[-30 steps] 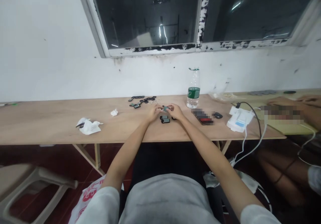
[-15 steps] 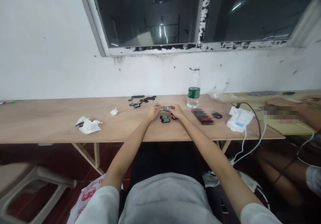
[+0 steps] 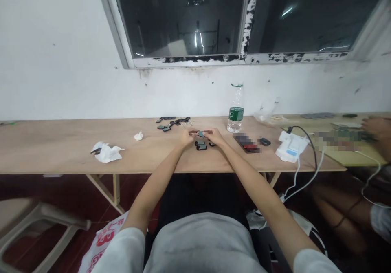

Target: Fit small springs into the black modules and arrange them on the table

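Both my hands meet over the wooden table (image 3: 61,150), pinching one small dark part with a teal face (image 3: 200,133) between them. My left hand (image 3: 187,136) grips its left end and my right hand (image 3: 214,135) its right end, fingers curled. Just below the hands, two similar dark parts (image 3: 200,145) lie on the table. A scatter of several more small dark parts (image 3: 172,122) sits farther back to the left, near the wall.
A water bottle with a green label (image 3: 236,109) stands right of my hands. Crumpled white tissues (image 3: 106,153) lie to the left. A white device with cables (image 3: 290,146) is at right. Another person's hand (image 3: 374,127) works at far right. A plastic chair (image 3: 33,224) stands lower left.
My hands have stayed together on the small part with barely any shift. The other person's hands at the far right have moved farther right.
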A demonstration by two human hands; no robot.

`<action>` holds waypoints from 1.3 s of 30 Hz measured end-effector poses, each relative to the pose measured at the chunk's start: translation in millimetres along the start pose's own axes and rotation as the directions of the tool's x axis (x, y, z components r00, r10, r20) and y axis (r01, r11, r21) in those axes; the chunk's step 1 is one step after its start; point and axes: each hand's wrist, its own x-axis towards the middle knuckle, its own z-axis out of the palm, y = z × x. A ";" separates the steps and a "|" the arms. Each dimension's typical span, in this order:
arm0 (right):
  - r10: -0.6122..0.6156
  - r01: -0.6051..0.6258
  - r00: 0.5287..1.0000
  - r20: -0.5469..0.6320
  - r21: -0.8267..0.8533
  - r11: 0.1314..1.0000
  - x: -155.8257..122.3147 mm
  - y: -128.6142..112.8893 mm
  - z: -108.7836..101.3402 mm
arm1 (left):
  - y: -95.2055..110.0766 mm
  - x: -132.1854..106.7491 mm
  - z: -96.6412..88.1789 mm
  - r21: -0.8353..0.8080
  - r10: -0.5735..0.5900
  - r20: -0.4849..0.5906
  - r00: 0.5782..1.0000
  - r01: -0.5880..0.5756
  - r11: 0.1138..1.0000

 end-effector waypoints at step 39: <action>-0.149 0.287 0.936 0.320 -0.443 0.849 -7.9 4.9 -2.2 | -45.6 13.3 -23.8 0.271 0.050 0.147 0.988 -0.089 0.958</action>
